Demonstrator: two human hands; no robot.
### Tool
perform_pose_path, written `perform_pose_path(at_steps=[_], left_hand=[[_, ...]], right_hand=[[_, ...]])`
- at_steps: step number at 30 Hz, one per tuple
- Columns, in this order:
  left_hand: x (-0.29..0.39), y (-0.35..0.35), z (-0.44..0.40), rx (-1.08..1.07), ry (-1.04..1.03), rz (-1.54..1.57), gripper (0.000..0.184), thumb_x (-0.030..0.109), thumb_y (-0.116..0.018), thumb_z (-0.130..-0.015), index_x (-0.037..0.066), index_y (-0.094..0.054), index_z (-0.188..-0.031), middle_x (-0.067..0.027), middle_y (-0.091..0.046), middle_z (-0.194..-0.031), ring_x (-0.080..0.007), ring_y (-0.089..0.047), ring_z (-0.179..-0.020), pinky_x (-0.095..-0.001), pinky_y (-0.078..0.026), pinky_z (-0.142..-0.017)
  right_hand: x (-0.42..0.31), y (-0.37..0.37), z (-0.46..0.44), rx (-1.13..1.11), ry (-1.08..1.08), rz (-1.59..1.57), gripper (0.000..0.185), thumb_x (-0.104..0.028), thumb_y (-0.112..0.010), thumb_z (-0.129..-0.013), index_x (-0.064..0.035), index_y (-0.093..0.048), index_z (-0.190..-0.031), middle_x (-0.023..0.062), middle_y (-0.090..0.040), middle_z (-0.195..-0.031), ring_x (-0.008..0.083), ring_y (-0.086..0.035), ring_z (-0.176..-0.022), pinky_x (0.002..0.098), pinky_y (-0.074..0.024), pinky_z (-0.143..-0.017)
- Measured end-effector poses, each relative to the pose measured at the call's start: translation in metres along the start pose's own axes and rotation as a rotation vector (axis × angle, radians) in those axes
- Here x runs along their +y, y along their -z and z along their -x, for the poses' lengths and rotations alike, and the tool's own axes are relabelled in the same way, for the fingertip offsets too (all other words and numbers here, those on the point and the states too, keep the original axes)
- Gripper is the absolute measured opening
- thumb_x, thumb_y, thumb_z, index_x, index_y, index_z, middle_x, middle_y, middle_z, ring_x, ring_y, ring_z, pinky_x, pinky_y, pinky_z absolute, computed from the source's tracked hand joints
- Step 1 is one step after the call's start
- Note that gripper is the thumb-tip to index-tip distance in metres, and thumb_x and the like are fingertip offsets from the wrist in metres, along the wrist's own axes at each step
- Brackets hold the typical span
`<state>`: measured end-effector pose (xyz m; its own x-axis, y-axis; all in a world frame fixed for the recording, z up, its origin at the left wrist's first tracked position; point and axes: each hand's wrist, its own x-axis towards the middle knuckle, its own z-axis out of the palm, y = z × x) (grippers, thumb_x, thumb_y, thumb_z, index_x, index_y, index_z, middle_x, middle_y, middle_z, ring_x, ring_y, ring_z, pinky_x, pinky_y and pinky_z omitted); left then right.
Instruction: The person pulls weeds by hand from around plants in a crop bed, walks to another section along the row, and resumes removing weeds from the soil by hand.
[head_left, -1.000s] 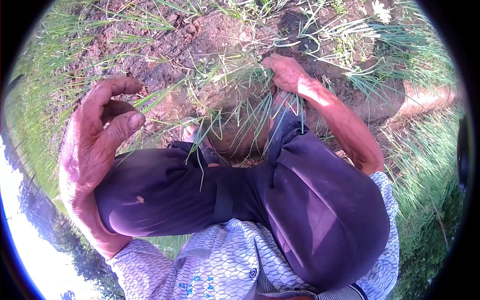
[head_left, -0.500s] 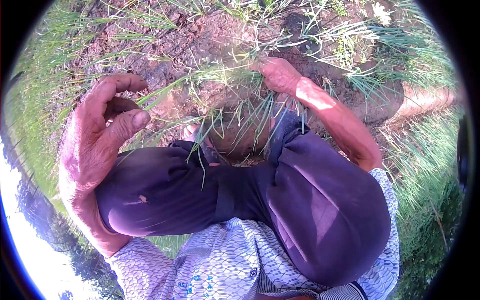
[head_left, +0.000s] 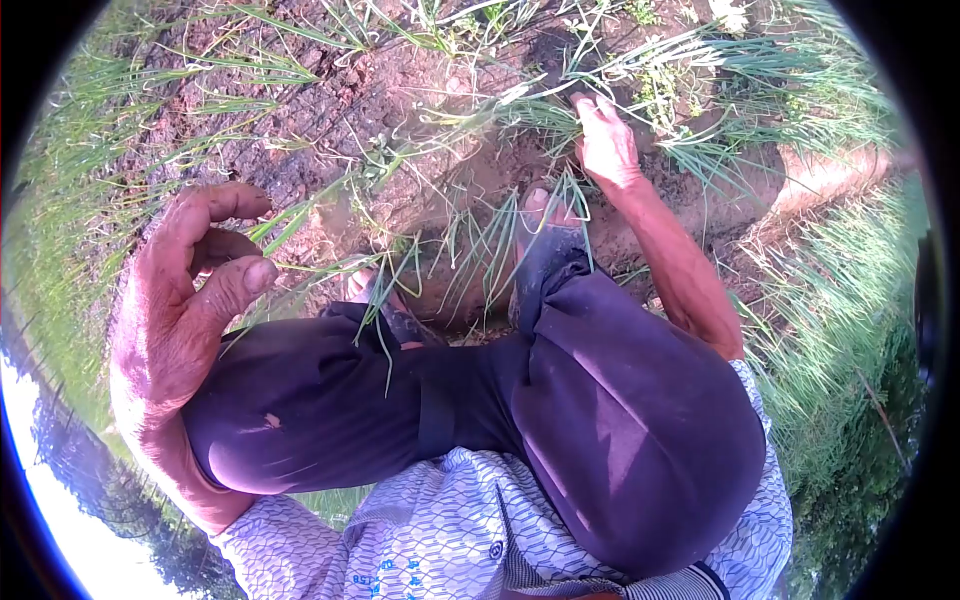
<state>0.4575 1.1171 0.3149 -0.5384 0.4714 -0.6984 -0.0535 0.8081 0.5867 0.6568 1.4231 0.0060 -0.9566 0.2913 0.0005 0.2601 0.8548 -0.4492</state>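
Observation:
My left hand (head_left: 190, 290) is raised at the left, above my knee, its fingers curled and the thumb apart from them. Long green stalks (head_left: 290, 222) run from beside its fingertips toward the middle; whether it grips them is unclear. My right hand (head_left: 608, 145) reaches down to the soil at the upper middle, fingertips among thin green plants (head_left: 545, 115). What its fingers hold, if anything, is hidden. Limp green blades (head_left: 485, 255) hang and lie between my two feet.
My bent knees in dark trousers (head_left: 640, 430) fill the lower middle. Bare feet (head_left: 540, 215) stand on brown soil (head_left: 400, 90). Tufts of long green plants (head_left: 780, 90) grow at the upper right, with dense grass (head_left: 840, 300) along the right and more at the left.
My right hand has moved right, away from the middle stalks, and its fingers now point up toward the soil. My left hand keeps its curled pose, slightly lower in view.

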Motion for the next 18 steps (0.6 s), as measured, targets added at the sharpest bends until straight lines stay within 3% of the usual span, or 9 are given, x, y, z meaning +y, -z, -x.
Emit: perform_pose_path(at_steps=[3, 6, 8, 10, 13, 14, 16, 18], left_hand=[[-0.003, -0.003, -0.006, 0.030, -0.046, -0.010, 0.046, 0.023, -0.072, -0.082, -0.001, -0.055, -0.117, -0.0082, -0.059, -0.098, -0.0142, -0.057, -0.085, -0.0289, -0.045, -0.080], [0.000, -0.002, -0.003, 0.029, 0.050, -0.017, 0.048, 0.025, -0.072, -0.081, -0.001, -0.055, -0.117, -0.0074, -0.059, -0.094, -0.0140, -0.057, -0.084, -0.0289, -0.045, -0.079], [0.002, -0.001, -0.001, 0.044, 0.063, -0.025, 0.049, 0.026, -0.073, -0.080, -0.001, -0.055, -0.117, -0.0064, -0.059, -0.095, -0.0136, -0.055, -0.084, -0.0283, -0.044, -0.079], [-0.001, -0.001, 0.002, 0.052, 0.045, 0.009, 0.049, 0.025, -0.073, -0.080, -0.001, -0.055, -0.117, -0.0060, -0.058, -0.094, -0.0134, -0.054, -0.084, -0.0281, -0.044, -0.080], [-0.001, -0.003, 0.002, 0.038, 0.045, 0.023, 0.049, 0.024, -0.073, -0.080, -0.001, -0.055, -0.118, -0.0049, -0.057, -0.092, -0.0127, -0.053, -0.084, -0.0277, -0.044, -0.079], [0.000, -0.003, 0.001, 0.028, 0.049, 0.019, 0.049, 0.024, -0.073, -0.080, -0.001, -0.055, -0.118, -0.0047, -0.056, -0.091, -0.0125, -0.052, -0.083, -0.0276, -0.044, -0.079], [0.003, -0.002, -0.001, 0.024, 0.086, 0.012, 0.050, 0.025, -0.074, -0.080, -0.001, -0.055, -0.119, -0.0045, -0.056, -0.091, -0.0124, -0.052, -0.083, -0.0275, -0.044, -0.079], [0.005, -0.002, -0.003, 0.021, 0.097, 0.006, 0.050, 0.025, -0.074, -0.080, -0.001, -0.054, -0.119, -0.0043, -0.056, -0.091, -0.0123, -0.052, -0.083, -0.0275, -0.044, -0.079]], right_hand=[[0.022, -0.029, 0.000, -0.083, -0.025, 0.135, 0.021, -0.010, -0.046, -0.086, -0.0030, -0.055, -0.103, 0.0223, -0.057, -0.100, 0.0401, -0.060, -0.087, 0.0476, -0.0506, -0.074], [0.017, -0.023, -0.004, -0.191, -0.045, 0.148, 0.012, -0.012, -0.046, -0.084, -0.0051, -0.055, -0.089, 0.0238, -0.057, -0.094, 0.0408, -0.061, -0.084, 0.0493, -0.0493, -0.072], [0.021, -0.015, -0.009, -0.329, -0.022, 0.076, 0.012, -0.008, -0.050, -0.080, -0.0047, -0.056, -0.090, 0.0232, -0.058, -0.082, 0.0400, -0.062, -0.082, 0.0480, -0.0495, -0.071], [0.021, -0.007, -0.009, -0.241, -0.116, -0.030, 0.022, -0.003, -0.056, -0.075, -0.0046, -0.055, -0.097, 0.0224, -0.058, -0.079, 0.0393, -0.062, -0.083, 0.0473, -0.0498, -0.070], [0.026, -0.007, -0.019, 0.024, -0.066, 0.016, 0.038, 0.001, -0.061, -0.072, -0.0058, -0.051, -0.108, 0.0204, -0.059, -0.077, 0.0401, -0.062, -0.079, 0.0470, -0.0503, -0.069], [0.028, -0.007, -0.023, 0.082, -0.053, 0.071, 0.035, -0.002, -0.060, -0.074, -0.0057, -0.051, -0.108, 0.0196, -0.060, -0.077, 0.0397, -0.062, -0.075, 0.0471, -0.0507, -0.067], [0.036, -0.016, -0.036, -0.036, -0.310, -0.087, 0.027, -0.007, -0.059, -0.076, -0.0036, -0.053, -0.102, 0.0185, -0.058, -0.068, 0.0382, -0.062, -0.067, 0.0464, -0.0511, -0.061], [0.043, -0.017, -0.042, -0.054, -0.226, 0.083, 0.022, -0.008, -0.058, -0.077, -0.0023, -0.054, -0.097, 0.0190, -0.057, -0.064, 0.0374, -0.062, -0.063, 0.0454, -0.0509, -0.057]])
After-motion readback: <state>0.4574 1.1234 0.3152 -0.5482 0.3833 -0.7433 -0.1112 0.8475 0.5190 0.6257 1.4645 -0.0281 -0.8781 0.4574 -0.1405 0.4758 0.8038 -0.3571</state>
